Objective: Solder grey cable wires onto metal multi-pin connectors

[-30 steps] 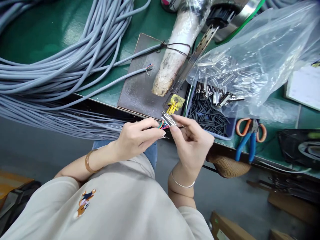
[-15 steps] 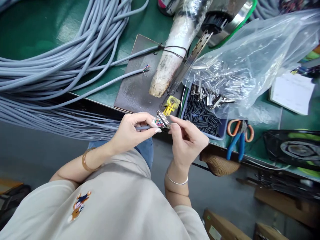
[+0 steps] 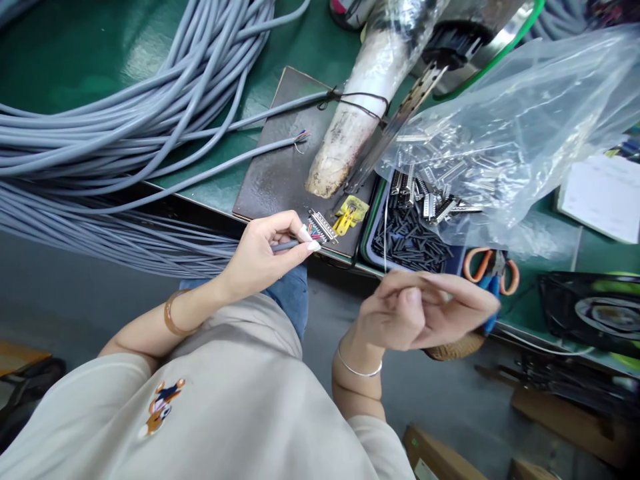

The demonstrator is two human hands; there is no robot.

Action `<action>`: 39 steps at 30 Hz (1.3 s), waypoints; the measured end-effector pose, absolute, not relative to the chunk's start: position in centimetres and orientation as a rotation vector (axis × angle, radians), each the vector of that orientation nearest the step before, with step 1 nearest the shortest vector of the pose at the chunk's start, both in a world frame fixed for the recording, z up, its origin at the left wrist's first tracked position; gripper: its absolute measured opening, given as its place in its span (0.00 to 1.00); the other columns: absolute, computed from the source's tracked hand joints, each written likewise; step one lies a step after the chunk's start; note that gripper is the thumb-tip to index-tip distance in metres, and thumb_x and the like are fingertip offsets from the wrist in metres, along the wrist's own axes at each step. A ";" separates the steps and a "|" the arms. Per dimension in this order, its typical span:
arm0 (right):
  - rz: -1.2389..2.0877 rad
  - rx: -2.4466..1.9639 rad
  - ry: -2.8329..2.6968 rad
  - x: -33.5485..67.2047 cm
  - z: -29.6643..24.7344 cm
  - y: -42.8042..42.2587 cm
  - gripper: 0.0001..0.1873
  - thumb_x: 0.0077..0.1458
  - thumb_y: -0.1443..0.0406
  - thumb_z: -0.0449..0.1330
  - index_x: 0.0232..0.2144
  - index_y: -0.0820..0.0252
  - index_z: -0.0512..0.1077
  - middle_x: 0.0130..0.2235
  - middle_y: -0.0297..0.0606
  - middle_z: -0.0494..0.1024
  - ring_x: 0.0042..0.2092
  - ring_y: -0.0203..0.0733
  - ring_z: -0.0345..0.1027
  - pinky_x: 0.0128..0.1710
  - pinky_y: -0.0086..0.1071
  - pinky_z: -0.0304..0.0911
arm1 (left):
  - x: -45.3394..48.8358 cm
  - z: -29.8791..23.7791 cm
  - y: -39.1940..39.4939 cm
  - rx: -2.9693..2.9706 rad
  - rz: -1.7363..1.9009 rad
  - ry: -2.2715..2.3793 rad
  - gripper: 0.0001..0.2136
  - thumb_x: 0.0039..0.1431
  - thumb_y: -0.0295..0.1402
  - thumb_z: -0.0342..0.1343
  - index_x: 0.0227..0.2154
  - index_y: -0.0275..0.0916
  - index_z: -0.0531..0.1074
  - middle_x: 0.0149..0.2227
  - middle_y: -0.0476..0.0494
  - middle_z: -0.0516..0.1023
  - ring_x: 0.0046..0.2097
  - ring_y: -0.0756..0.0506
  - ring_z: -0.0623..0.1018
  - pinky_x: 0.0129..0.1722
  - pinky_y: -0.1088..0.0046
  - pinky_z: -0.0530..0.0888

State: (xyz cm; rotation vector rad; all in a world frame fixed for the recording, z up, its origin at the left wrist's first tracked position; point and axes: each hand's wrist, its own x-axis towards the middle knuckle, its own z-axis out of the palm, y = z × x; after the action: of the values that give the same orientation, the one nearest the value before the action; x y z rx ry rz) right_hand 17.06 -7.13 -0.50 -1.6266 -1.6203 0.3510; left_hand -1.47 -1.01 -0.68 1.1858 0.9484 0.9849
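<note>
My left hand [image 3: 270,250] is closed in a pinch on a grey cable [image 3: 284,246] just behind its stripped end. Thin coloured wires run from that end to a metal multi-pin connector [image 3: 323,225], which sits beyond my fingertips at the edge of a dark board. Touching or very near it is a small yellow clip-like piece [image 3: 350,215]. My right hand [image 3: 425,310] is away from the connector, slightly blurred, its fingers stretched rightward and thumb bent inward; I see nothing in it. It partly covers pliers [image 3: 493,267] with orange and blue handles.
Grey cable coils [image 3: 200,87] fill the left. A white wrapped cylinder [image 3: 345,127] and a slotted metal strip [image 3: 405,113] angle over the board [image 3: 265,180]. A tray [image 3: 367,250] holds black tubes and connectors beneath a clear plastic bag [image 3: 550,120]. White paper [image 3: 605,200] lies right.
My right hand has let go near the connector and moved right, over the pliers. My left hand keeps its hold on the cable. The bench has shifted slightly rightward in view.
</note>
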 end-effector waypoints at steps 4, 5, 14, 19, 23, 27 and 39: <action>0.258 -1.587 -1.550 17.4 -0.9 -6.7 0.15 0.59 0.55 0.67 0.46 0.53 0.78 0.31 0.33 0.81 0.27 0.39 0.77 0.24 0.32 0.70 | -1.4 -0.6 -0.6 1.134 0.981 0.966 0.10 0.51 0.33 0.67 0.25 0.37 0.70 0.28 0.48 0.77 0.25 0.55 0.69 0.25 0.80 0.67; 0.211 -1.556 -1.527 17.3 -1.0 -6.7 0.13 0.60 0.56 0.67 0.46 0.53 0.78 0.31 0.33 0.81 0.27 0.39 0.77 0.24 0.32 0.70 | -1.4 -0.6 -0.5 1.124 0.981 0.969 0.11 0.51 0.33 0.67 0.24 0.37 0.70 0.28 0.48 0.77 0.25 0.56 0.69 0.25 0.80 0.66; 0.145 -1.278 -1.321 15.5 -1.0 -6.5 0.16 0.66 0.68 0.61 0.54 0.47 0.72 0.35 0.30 0.84 0.29 0.39 0.80 0.23 0.31 0.73 | -1.1 -0.3 0.4 1.130 0.998 0.983 0.11 0.48 0.32 0.68 0.24 0.36 0.70 0.28 0.48 0.77 0.25 0.56 0.69 0.24 0.81 0.65; 0.288 -1.402 -1.446 15.5 -1.5 -5.7 0.09 0.61 0.71 0.66 0.42 0.54 0.74 0.45 0.36 0.86 0.47 0.44 0.84 0.44 0.37 0.82 | -0.8 0.0 0.7 1.147 1.000 0.993 0.11 0.49 0.31 0.67 0.24 0.37 0.69 0.26 0.49 0.76 0.24 0.56 0.68 0.24 0.80 0.65; 0.366 -1.339 -1.477 15.0 -1.7 -4.8 0.05 0.62 0.69 0.64 0.37 0.55 0.72 0.48 0.38 0.86 0.49 0.41 0.83 0.45 0.35 0.81 | -0.4 -0.1 0.8 1.204 1.052 1.038 0.10 0.50 0.30 0.66 0.23 0.37 0.68 0.24 0.51 0.74 0.25 0.55 0.68 0.24 0.80 0.64; 0.382 -1.365 -1.445 14.8 -1.6 -4.4 0.05 0.64 0.66 0.63 0.35 0.54 0.70 0.47 0.39 0.86 0.47 0.42 0.84 0.44 0.37 0.81 | -0.1 0.1 0.8 1.249 1.071 1.102 0.10 0.50 0.29 0.65 0.24 0.38 0.68 0.23 0.52 0.72 0.24 0.55 0.67 0.23 0.79 0.62; 0.317 -1.305 -1.492 14.9 -1.4 -3.5 0.04 0.61 0.69 0.66 0.36 0.55 0.74 0.45 0.38 0.85 0.45 0.41 0.83 0.44 0.36 0.81 | 0.0 0.2 0.8 1.343 1.159 1.098 0.09 0.52 0.30 0.65 0.25 0.37 0.69 0.25 0.52 0.73 0.22 0.57 0.66 0.21 0.81 0.62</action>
State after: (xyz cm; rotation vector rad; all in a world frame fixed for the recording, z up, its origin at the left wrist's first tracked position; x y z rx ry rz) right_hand 14.95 -3.52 -1.35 -1.3052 -1.4922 0.3172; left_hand 0.05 0.77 0.17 1.3430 1.0979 1.1592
